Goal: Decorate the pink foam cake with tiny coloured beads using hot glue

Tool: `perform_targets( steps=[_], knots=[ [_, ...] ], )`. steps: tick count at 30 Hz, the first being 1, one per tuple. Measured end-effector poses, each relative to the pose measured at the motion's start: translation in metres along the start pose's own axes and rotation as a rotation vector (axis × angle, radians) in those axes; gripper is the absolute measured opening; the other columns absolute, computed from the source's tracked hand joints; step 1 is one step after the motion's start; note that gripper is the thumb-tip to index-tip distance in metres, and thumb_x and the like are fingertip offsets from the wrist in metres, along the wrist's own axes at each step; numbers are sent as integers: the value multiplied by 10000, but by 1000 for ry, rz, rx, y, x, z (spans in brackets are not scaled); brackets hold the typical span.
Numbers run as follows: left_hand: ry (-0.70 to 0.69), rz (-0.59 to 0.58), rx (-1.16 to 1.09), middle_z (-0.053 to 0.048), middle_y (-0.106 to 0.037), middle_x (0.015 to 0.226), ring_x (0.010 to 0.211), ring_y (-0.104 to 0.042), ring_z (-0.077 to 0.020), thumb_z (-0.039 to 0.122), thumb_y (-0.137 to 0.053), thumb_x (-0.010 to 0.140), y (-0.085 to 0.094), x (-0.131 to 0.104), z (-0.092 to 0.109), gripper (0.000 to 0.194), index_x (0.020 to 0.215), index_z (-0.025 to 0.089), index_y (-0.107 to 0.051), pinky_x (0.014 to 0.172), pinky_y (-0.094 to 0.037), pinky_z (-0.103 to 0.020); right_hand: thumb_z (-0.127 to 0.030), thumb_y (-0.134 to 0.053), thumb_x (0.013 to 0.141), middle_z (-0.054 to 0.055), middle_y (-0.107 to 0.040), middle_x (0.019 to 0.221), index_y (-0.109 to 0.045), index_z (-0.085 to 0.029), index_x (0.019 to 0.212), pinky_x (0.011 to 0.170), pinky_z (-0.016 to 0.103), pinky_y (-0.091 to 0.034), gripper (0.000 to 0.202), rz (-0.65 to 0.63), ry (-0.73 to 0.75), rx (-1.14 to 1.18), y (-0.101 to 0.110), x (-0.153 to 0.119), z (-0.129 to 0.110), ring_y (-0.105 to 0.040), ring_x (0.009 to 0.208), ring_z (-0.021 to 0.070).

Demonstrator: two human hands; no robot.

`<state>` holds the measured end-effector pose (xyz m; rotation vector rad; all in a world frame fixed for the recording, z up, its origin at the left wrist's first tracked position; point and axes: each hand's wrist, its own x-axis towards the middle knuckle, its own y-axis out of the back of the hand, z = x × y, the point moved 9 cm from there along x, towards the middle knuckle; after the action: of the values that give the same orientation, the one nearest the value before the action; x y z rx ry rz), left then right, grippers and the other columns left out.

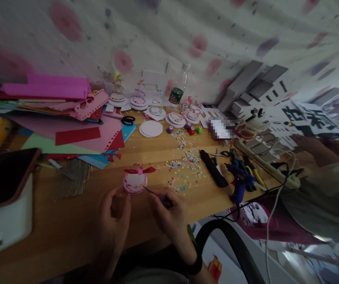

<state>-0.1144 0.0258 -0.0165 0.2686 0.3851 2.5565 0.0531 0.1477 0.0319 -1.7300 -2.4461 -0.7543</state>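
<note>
My left hand (114, 211) pinches the lower left edge of a small round paper craft (135, 180). The craft has a white disc face, a pink rim with coloured bits, and a red ribbon bow (147, 170) at its top. In my right hand (169, 211) is a thin, dark, pointed tool (149, 190); my fingers hide most of its handle, so its exact kind is unclear. Its tip is at the craft's right rim; I cannot tell whether it touches. Loose confetti-like pieces (187, 159) lie beyond my right hand.
Coloured paper sheets (77, 136), black-handled scissors (128, 120) and a phone (6, 177) lie left. White discs (151, 128), decorated rounds and a bottle (179, 85) stand behind. Right are a blue glue gun (239, 181), cables and a power strip (267, 163). Another person's arm (317, 150) shows far right.
</note>
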Motion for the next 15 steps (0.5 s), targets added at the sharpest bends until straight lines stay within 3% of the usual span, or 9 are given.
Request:
perform_targets(
  steps=[4,15],
  knots=[
    [-28,41,59,-47,-668,894,816,-645,-230,475,-686,797,3,-1,2,352,1056,237,-679,708,-546,-360,-230,-662,859,1,-694,653,-741,-196,768,508,226,-456,125,-8,9,-11,-4,-1,1,-600,562,129],
    [-26,6,14,-59,-697,914,833,-664,-231,404,-673,792,0,-1,3,309,1046,228,-684,714,-560,-357,-229,-644,879,4,-689,662,-743,-198,794,515,233,-462,133,1,37,-71,-6,-1,-2,-595,560,132]
  ],
)
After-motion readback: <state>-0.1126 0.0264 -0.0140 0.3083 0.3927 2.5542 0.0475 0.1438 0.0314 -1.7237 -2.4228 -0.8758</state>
